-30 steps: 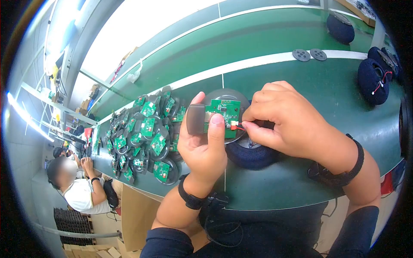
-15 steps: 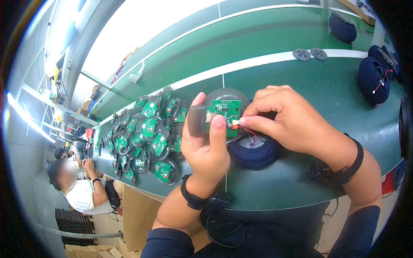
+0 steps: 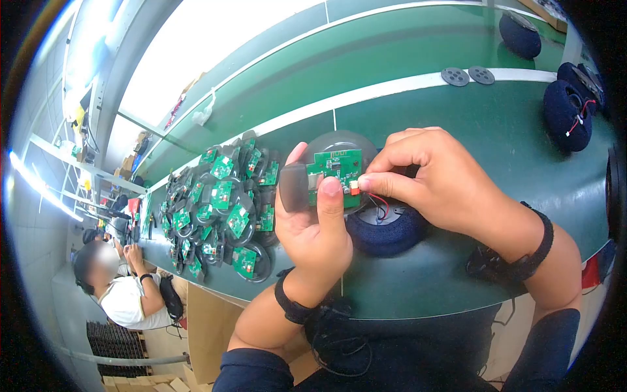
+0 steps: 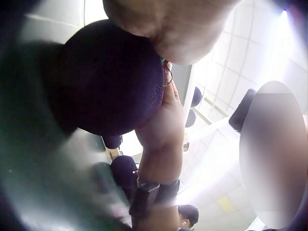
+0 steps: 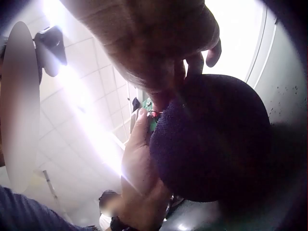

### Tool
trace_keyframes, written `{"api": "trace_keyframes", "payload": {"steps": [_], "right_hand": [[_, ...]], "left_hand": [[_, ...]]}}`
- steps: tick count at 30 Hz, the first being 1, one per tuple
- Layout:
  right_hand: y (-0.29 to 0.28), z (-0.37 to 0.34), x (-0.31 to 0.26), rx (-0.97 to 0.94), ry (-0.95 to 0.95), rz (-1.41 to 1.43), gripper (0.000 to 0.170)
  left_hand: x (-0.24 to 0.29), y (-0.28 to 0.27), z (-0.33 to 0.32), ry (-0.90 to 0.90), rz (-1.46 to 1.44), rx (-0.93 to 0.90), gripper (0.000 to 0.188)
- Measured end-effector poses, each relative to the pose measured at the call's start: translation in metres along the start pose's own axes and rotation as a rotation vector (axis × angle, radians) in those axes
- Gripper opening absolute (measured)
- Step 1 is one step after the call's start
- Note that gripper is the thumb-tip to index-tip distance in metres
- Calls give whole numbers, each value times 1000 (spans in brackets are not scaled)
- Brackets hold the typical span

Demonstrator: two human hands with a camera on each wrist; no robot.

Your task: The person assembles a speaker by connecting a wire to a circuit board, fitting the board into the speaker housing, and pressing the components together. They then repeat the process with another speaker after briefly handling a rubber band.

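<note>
My left hand (image 3: 317, 238) holds a smoky grey round plastic cover (image 3: 339, 138) that carries a green circuit board (image 3: 346, 162), the thumb lying across the board. At the board's right edge sits a small red-and-white connector (image 3: 354, 187). My right hand (image 3: 428, 173) pinches the wire end there between thumb and forefinger; the fingertips partly hide it. Red and black wires (image 3: 385, 208) run down from it to a dark blue, fabric-covered round speaker (image 3: 388, 238) on the green table. Both wrist views show this speaker (image 4: 113, 82) large, just below the hands.
Left of my hands lies a heap of similar grey covers with boards (image 3: 222, 196). Two dark perforated discs (image 3: 455, 76) lie at the white strip. More blue speakers (image 3: 567, 117) stand at the right, one with loose wires. Another person (image 3: 134, 297) sits at the table's far left.
My right fingertips have shifted slightly left, right up against the connector. The wires below now show as a loose loop. The left hand keeps its hold on the cover.
</note>
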State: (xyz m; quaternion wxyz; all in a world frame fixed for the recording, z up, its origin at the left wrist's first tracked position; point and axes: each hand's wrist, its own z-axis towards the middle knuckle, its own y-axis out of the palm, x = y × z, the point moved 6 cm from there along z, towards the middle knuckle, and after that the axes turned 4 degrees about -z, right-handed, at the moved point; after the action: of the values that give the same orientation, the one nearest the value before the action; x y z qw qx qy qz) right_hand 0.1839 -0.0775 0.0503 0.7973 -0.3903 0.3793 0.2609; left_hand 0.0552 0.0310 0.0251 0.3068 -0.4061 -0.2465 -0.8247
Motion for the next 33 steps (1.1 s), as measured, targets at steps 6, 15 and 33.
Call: {"api": "trace_keyframes", "payload": {"steps": [6, 15, 33], "right_hand": [[-11, 8, -3, -179, 156, -33, 16], [-15, 11, 39, -5, 148, 200, 18], [-8, 6, 37, -276, 219, -64, 26]], "left_hand": [[-7, 0, 9, -61, -98, 4, 55], [-22, -9, 16, -150, -169, -38, 51], [-16, -21, 23, -137, -288, -16, 48]]}}
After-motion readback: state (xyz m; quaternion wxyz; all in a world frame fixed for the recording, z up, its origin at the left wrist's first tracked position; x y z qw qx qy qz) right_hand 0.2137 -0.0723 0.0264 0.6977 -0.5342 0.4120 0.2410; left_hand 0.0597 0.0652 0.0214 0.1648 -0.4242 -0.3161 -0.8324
